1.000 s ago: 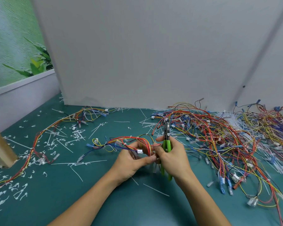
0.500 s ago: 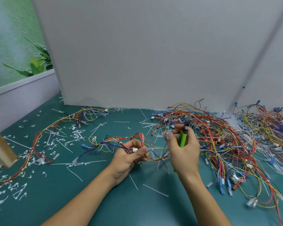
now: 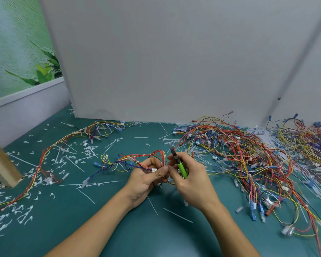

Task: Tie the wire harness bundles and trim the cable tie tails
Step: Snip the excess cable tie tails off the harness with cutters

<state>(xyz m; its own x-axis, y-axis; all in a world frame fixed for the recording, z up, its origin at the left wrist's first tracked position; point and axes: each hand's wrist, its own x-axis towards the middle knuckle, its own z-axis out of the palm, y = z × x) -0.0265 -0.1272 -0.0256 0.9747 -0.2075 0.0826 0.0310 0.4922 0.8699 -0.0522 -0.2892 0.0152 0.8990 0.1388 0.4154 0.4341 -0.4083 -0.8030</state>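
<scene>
Left hand point(image 3: 146, 180) pinching wire harness point(image 3: 157, 152), right hand point(image 3: 193, 184) gripping green cutters point(image 3: 181, 166), nose angled away, leftward

Single head-worn wide-angle view, looking forward and down onto the green table point(image 3: 165, 238). Close range: left hand point(image 3: 145, 180) with the wire bundle point(image 3: 143, 155) and right hand point(image 3: 193, 182) with the cutters point(image 3: 182, 167) sit near frame centre, forearms entering from the bottom edge. Camera faces a grey panel point(image 3: 174, 62) at the table's far edge. Wire pile point(image 3: 248, 160) fills the right side, wall poster point(image 3: 17, 52) is top left. Straight edges bow toward the borders.
</scene>
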